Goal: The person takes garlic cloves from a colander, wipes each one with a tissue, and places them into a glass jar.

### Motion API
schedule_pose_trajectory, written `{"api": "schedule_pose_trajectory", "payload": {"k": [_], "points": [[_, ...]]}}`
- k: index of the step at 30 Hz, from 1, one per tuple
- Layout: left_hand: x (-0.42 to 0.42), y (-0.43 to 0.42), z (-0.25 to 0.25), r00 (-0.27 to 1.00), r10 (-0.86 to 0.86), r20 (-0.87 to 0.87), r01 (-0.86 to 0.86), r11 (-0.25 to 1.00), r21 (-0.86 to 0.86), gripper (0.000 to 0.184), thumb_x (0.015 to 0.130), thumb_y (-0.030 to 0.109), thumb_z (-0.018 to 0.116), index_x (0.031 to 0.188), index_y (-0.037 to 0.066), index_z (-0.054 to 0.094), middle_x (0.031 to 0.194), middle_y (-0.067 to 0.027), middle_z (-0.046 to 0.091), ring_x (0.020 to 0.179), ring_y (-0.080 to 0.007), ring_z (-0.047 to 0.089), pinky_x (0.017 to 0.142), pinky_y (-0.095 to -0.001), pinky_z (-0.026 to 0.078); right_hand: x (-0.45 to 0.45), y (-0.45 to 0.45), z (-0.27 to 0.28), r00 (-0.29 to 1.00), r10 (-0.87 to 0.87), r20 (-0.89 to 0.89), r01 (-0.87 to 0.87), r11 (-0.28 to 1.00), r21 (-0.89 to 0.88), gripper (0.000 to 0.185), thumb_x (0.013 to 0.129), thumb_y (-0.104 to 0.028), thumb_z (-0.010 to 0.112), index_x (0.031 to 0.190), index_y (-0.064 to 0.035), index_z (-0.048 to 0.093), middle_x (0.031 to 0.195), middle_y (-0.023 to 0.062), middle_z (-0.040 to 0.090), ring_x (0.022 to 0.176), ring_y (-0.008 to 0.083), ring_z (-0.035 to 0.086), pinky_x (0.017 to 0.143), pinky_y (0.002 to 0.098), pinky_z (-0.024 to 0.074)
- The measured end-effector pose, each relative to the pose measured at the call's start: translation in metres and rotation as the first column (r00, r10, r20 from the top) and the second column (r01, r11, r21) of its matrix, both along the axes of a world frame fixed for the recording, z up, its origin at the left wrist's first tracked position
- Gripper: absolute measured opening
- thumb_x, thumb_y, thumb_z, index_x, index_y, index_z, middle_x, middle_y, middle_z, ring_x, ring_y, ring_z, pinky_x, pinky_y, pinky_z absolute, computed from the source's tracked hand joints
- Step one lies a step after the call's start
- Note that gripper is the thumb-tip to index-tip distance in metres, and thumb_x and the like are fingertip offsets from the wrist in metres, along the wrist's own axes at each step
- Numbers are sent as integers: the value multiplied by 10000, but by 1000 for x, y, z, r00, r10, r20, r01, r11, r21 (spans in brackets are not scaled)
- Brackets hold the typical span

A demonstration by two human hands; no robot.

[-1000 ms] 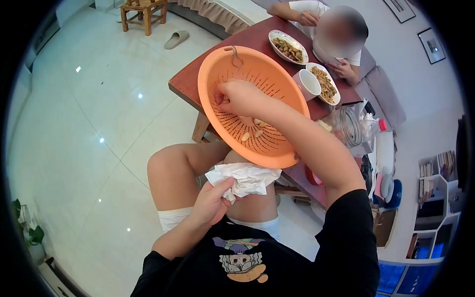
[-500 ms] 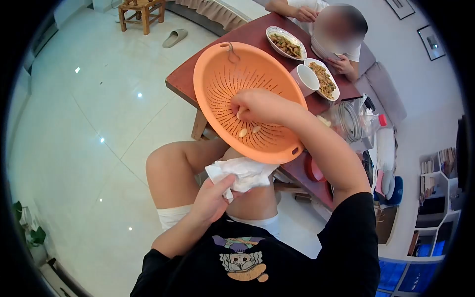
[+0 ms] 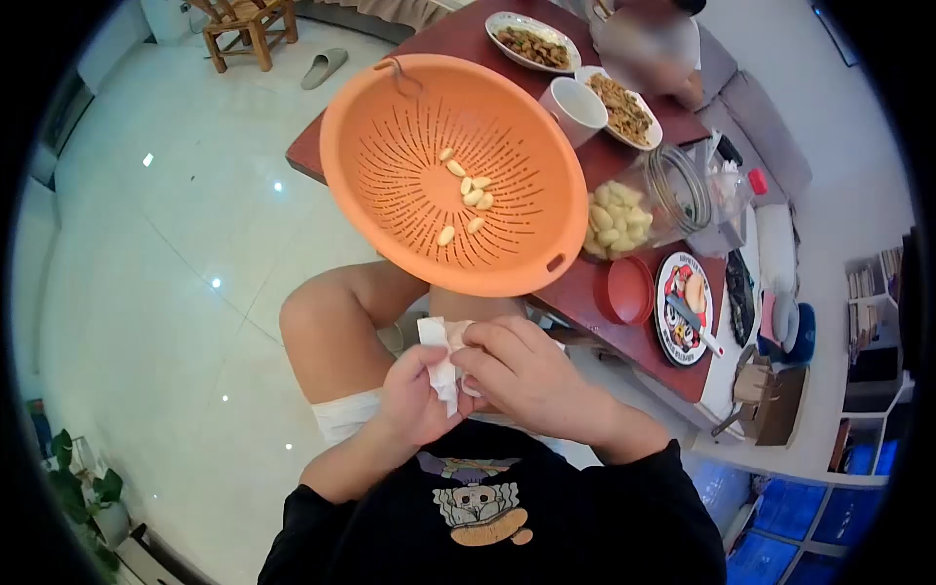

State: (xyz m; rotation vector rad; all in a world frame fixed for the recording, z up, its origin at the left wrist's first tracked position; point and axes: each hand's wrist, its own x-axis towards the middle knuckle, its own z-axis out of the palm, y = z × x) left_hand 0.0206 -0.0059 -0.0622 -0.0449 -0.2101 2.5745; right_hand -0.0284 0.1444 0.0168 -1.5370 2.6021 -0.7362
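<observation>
In my left hand (image 3: 414, 398), closed over my lap, is a crumpled white paper towel (image 3: 436, 363). My right hand (image 3: 526, 375) meets it there, fingertips bunched together against the towel; whatever is between them is hidden. Just beyond my hands, a large orange colander (image 3: 375, 127) is tilted toward me at the table edge. Several peeled garlic cloves (image 3: 473, 198) lie scattered on its slotted bottom. A metal hook (image 3: 402, 76) hangs over its far rim. To its right, a clear jar (image 3: 643, 185) lies on its side, holding many more garlic cloves (image 3: 616, 222).
The red table (image 3: 673, 375) bears two plates of food (image 3: 531, 44), a white cup (image 3: 577, 109), a red bowl (image 3: 629, 292) and a patterned plate (image 3: 668, 331) with a knife (image 3: 694, 327). Another person (image 3: 648, 49) sits across. A slipper (image 3: 325, 68) and wooden chair (image 3: 249, 29) are on the floor.
My right hand has left the colander and come down to the paper towel in my left hand. The view has shifted, showing more of the jar and patterned plate.
</observation>
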Motion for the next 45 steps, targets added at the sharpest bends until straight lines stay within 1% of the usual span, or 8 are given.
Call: {"api": "schedule_pose_trajectory", "payload": {"k": [7, 15, 16, 19, 20, 27, 32, 45], "points": [[-7, 21, 2, 997, 37, 74, -2, 906, -423, 315, 931, 168, 477, 1230, 71, 448, 1175, -92, 541, 1085, -222, 553, 852, -346, 492, 4, 50, -17, 930, -331, 161, 364, 893, -265, 559, 690, -178, 719, 1187, -32, 507, 1173, 171, 482, 1087, 357, 480, 923, 421, 385], [-11, 31, -3, 1000, 5, -3, -6, 809, -588, 146, 953, 220, 475, 1011, 89, 501, 847, -25, 564, 610, -73, 502, 452, -185, 354, 11, 50, -43, 919, -233, 318, 337, 881, -331, 550, 716, -186, 726, 1197, -29, 511, 1147, 153, 482, 1004, 314, 516, 830, 357, 438], [-10, 48, -1, 983, 154, -100, -167, 519, -838, 177, 964, 258, 452, 1006, 90, 490, 760, -14, 540, 500, -64, 438, 395, -182, 297, 13, 45, -42, 921, -259, 290, 355, 863, -359, 480, 710, -173, 727, 1139, -40, 558, 1084, 134, 499, 947, 298, 517, 798, 353, 442], [-9, 47, -11, 980, 96, -172, -197, 491, -848, 186, 967, 257, 444, 1010, 80, 486, 725, -9, 533, 517, -68, 471, 401, -187, 327, 11, 46, -51, 952, -240, 189, 297, 876, -380, 366, 704, -120, 718, 1048, -55, 608, 1009, 114, 507, 912, 285, 515, 782, 342, 439], [-12, 35, -28, 972, 11, -234, -161, 757, -634, 283, 980, 320, 382, 1044, 62, 479, 819, -58, 576, 633, -123, 553, 499, -239, 439, 11, 48, -53, 948, -264, 180, 313, 878, -363, 254, 719, -56, 693, 965, -59, 632, 961, 103, 506, 904, 255, 519, 786, 316, 437], [-25, 39, 1, 996, 56, 63, -21, 892, -452, 478, 984, 406, 242, 1253, 46, 407, 1186, -144, 528, 1022, -267, 569, 859, -440, 496, -2, 50, -77, 592, 90, 801, 732, 357, -581, 147, 821, 34, 566, 959, 7, 608, 1018, 112, 517, 922, 168, 535, 805, 271, 429], [-20, 37, -21, 984, 83, 161, -7, 906, -423, 354, 962, 255, 370, 1231, 34, 435, 1167, -118, 543, 1063, -231, 551, 889, -391, 464, -8, 50, -73, 962, -83, 261, 212, 828, -519, 343, 736, -67, 637, 1077, -63, 592, 1077, 114, 524, 909, 308, 538, 874, 402, 387], [-12, 41, -19, 999, -17, 45, 32, 932, -362, 352, 983, 308, 344, 1220, 65, 439, 1205, -77, 522, 1113, -199, 511, 925, -374, 416, -12, 41, -75, 960, -269, 79, 279, 889, -364, 335, 745, -162, 586, 1044, -11, 585, 975, 144, 602, 956, 298, 562, 859, 413, 430]]}}
